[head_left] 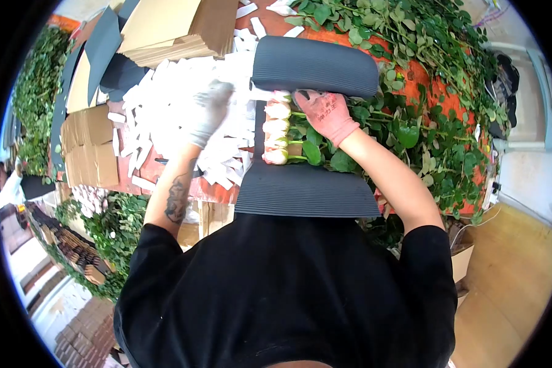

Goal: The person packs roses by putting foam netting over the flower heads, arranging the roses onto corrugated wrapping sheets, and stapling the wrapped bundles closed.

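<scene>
Several pale pink and cream roses [276, 129] lie in a column on a dark ribbed sheet [306, 191], with their stems pointing right. The far part of the sheet [316, 64] is curled over beyond them. My right hand [326, 115], in a pink glove, is at the stems beside the top rose, fingers bent; whatever they hold is hidden. My left hand [211, 110], in a pale glove, is left of the roses over a heap of white strips [165, 104]. It is blurred, and its fingers cannot be made out.
Leafy stems [423, 116] cover the right side of the red table [291, 27]. A stack of brown cardboard sheets [172, 30] stands at the back left, with folded cardboard [89, 147] nearer. More pink roses [91, 201] are at the lower left.
</scene>
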Motion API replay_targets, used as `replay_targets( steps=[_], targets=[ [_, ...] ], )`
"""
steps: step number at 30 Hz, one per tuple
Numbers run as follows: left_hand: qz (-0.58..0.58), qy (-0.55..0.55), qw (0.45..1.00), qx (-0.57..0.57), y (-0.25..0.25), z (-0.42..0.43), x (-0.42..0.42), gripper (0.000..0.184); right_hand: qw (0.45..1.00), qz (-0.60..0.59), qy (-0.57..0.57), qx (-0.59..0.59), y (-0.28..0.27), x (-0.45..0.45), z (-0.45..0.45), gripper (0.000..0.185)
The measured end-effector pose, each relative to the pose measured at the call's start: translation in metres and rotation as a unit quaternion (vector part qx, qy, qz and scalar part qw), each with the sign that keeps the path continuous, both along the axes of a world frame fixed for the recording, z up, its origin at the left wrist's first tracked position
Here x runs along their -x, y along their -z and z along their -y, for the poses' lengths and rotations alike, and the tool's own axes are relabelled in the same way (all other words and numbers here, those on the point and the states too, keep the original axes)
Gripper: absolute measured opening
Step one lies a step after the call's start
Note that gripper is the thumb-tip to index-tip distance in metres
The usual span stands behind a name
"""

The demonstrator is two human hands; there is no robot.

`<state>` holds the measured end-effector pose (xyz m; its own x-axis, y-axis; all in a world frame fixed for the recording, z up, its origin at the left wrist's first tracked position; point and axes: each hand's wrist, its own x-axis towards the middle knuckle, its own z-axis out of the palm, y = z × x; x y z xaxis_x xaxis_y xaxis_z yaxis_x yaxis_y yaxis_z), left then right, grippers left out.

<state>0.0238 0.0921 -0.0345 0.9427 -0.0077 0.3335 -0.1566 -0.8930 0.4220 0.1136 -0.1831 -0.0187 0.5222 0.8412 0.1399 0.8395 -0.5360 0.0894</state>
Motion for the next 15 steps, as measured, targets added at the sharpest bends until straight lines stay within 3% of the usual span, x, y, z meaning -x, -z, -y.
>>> replay_targets(
  steps=[1, 4, 6, 8, 12, 14, 15],
  targets=[
    [-0.077, -0.074, 0.994, -0.033, -0.021, -0.004, 0.005, 0.015, 0.999, 0.026, -0.018, -0.016, 0.007, -0.002, 0.002, 0.029],
    [-0.093, -0.066, 0.993, -0.031, -0.064, -0.001, 0.018, 0.027, 0.997, 0.054, -0.039, -0.037, 0.01, -0.004, 0.005, 0.03],
    [-0.133, 0.062, 0.989, 0.006, -0.08, 0.021, 0.022, 0.035, 0.996, 0.057, -0.053, -0.04, 0.008, -0.001, 0.002, 0.031],
    [-0.103, 0.192, 0.976, 0.02, -0.089, 0.06, 0.024, 0.039, 0.995, -0.049, 0.012, 0.088, 0.001, 0.002, -0.001, 0.036],
    [-0.149, 0.174, 0.974, -0.003, -0.054, 0.079, 0.019, 0.047, 0.996, -0.013, -0.011, 0.086, -0.003, 0.005, 0.0, 0.036],
    [-0.12, 0.204, 0.968, -0.078, -0.05, 0.074, 0.01, 0.053, 0.997, 0.0, -0.019, 0.068, -0.015, 0.007, -0.002, 0.036],
    [-0.129, 0.218, 0.966, -0.044, -0.054, 0.072, 0.005, 0.057, 0.989, -0.086, 0.024, 0.115, -0.037, 0.009, -0.007, 0.035]
  ],
)
